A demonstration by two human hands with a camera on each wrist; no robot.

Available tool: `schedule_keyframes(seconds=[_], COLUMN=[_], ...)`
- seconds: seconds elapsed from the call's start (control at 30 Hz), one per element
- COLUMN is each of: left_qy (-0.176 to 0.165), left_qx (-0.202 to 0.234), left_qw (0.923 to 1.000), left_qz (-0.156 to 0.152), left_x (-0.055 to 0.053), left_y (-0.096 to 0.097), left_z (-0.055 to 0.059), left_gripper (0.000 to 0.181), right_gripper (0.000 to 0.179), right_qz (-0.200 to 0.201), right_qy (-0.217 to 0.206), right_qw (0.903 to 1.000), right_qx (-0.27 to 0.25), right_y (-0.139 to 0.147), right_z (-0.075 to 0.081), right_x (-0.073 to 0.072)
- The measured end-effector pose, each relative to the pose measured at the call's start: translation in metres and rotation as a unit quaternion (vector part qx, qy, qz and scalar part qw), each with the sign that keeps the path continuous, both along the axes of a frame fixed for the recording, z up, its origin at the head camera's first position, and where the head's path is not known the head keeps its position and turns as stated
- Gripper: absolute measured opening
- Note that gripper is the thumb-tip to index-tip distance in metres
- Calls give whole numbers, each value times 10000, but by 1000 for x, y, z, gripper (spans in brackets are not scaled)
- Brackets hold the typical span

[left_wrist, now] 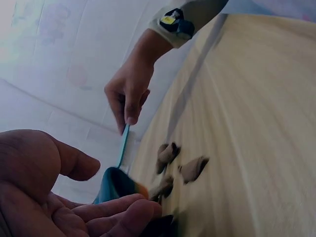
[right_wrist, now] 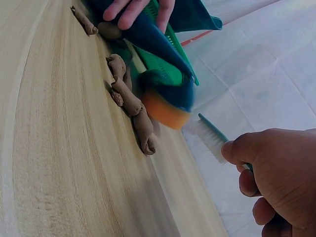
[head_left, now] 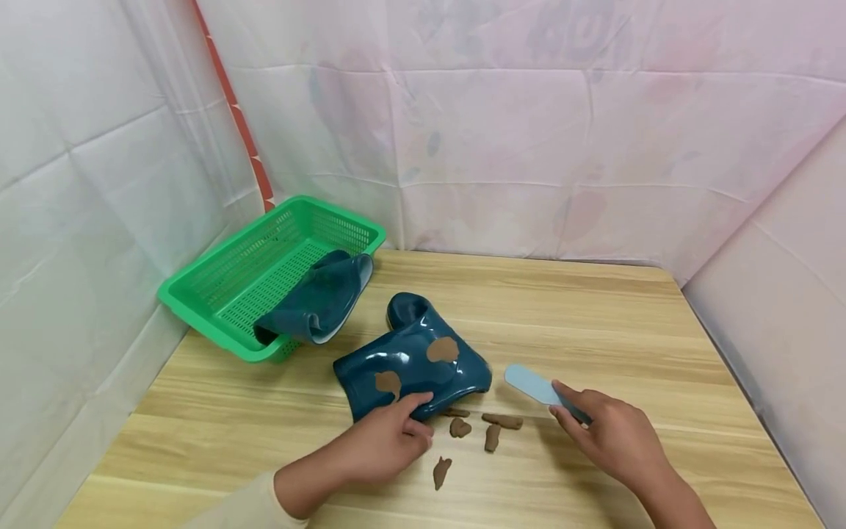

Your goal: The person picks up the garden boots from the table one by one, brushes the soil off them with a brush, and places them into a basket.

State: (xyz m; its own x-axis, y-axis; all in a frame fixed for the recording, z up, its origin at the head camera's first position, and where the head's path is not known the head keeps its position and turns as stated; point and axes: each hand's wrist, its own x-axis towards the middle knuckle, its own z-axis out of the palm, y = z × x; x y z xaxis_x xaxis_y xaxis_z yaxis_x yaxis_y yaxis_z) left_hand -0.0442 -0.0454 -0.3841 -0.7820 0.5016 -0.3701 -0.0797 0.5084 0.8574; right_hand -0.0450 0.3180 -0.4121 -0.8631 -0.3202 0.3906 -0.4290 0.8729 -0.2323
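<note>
A dark teal rubber boot (head_left: pixel 415 373) lies on its side, with brown clay-like patches (head_left: pixel 442 350) stuck to it. My left hand (head_left: pixel 383 444) rests on the boot's near side, index finger extended across it; the left wrist view shows the thumb (left_wrist: pixel 79 165) apart from the fingers. To the right, my right hand (head_left: pixel 617 433) grips a light-blue brush (head_left: pixel 532 386) by its handle, thumb along the back. White bristles (right_wrist: pixel 211 142) show in the right wrist view. The brush is apart from the boot's toe. An orange sole (right_wrist: pixel 167 111) appears blurred there.
Several brown clay-like pieces (head_left: pixel 504 421) lie on the wooden table (head_left: pixel 628 330) in front of the boot. A green basket (head_left: pixel 205 327) stands at the back left, another teal boot (head_left: pixel 324 294) leaning over its near rim. White cloth walls (head_left: pixel 496 162) enclose the table's back and sides.
</note>
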Motion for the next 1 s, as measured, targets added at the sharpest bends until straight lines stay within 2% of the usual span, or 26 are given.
schedule_keyframes(seconds=[0.1, 0.27, 0.37, 0.5, 0.6, 0.73, 0.87, 0.93, 1.0], left_qy=[239, 414, 559, 647, 367, 2, 160, 315, 441], left_qx=[-7, -175, -356, -362, -105, 120, 80, 109, 252], left_qw=[9997, 9986, 9967, 9944, 9943, 9933, 9906, 9857, 9761], left_qz=[44, 292, 479, 755, 998, 1151, 1353, 1654, 2114], left_x=[-4, -11, -15, -16, -13, -9, -8, -8, -9], left_y=[-13, -33, -42, -48, -48, -41, -33, -28, -22], left_z=[2, 3, 3, -2, -9, -17, -24, -27, -30], left_gripper=[50, 38, 38, 44, 56, 71, 75, 73, 66], right_gripper=[42, 40, 40, 41, 41, 41, 41, 42, 42], right_qz=[-6, -39, -37, -44, -39, -10, 6, 32, 66], right_qy=[-47, -117, -122, -160, -181, -157, -137, -123, -107], right_qw=[10000, 9999, 9999, 9999, 9998, 9999, 9999, 9999, 9999], right_qx=[12, -13, -19, 5, 16, 5, 14, 17, 4], right_y=[0, -1, -1, -2, -2, -3, -3, -3, -4], right_z=[0, -1, -2, -3, -2, -2, -4, -4, -5], right_x=[0, 0, 0, 0, -1, -1, -2, -2, -2])
